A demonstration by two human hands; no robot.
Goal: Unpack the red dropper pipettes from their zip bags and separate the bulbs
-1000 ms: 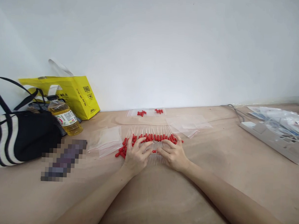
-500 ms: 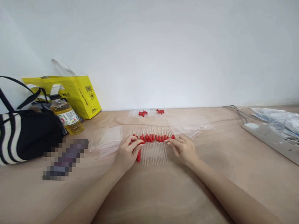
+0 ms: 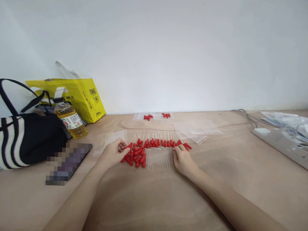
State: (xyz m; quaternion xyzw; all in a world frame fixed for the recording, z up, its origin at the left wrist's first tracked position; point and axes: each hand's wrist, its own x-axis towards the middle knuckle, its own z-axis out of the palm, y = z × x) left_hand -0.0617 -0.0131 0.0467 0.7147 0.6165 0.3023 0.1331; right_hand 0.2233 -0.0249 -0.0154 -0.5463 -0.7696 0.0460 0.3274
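Observation:
My left hand [image 3: 114, 152] is at the left side of a loose pile of red rubber bulbs [image 3: 138, 154], its curled fingers and thumb closed on one bulb. To the right, my right hand [image 3: 184, 160] has its fingers together over the upper right end of a row of thin clear dropper tubes [image 3: 158, 160]; whatever is between the fingertips is hidden. Just beyond lies a row of droppers with red bulbs [image 3: 155, 142] fitted, their clear stems [image 3: 153, 133] pointing away from me.
Clear zip bags [image 3: 109, 139] lie left, and more bags [image 3: 194, 127] lie back right. Farther back, small red bulbs [image 3: 148, 117] rest on a bag. A phone [image 3: 71, 161], oil bottle [image 3: 74, 124], striped bag [image 3: 27, 140] and yellow bag [image 3: 89, 102] stand left; a white tray [image 3: 282, 145] sits right.
My left hand has moved left from the bulbed row to the loose bulbs, uncovering the pile. My right hand has shifted slightly left and toward me, onto the tubes' right end.

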